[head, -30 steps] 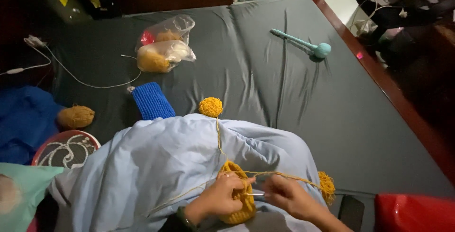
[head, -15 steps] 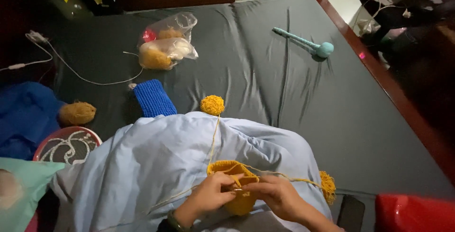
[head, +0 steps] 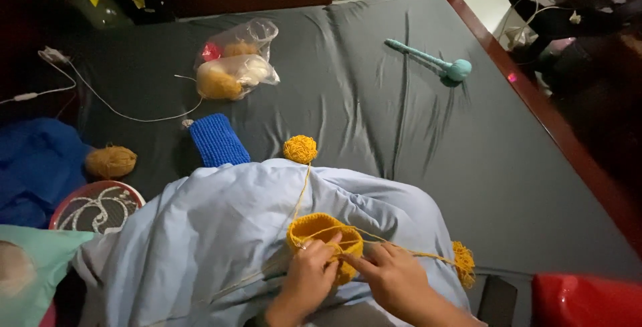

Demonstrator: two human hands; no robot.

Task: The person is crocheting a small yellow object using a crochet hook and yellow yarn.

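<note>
Small yellow crocheted yarn cup (head: pixel 324 237) sits on the pale-blue blanket (head: pixel 200 247) near the bed's near edge, pinched between both hands. Left hand (head: pixel 309 280) grips its front rim; right hand (head: pixel 396 279) closed beside it. Strand runs away to the yellow yarn ball (head: pixel 299 148).
</note>
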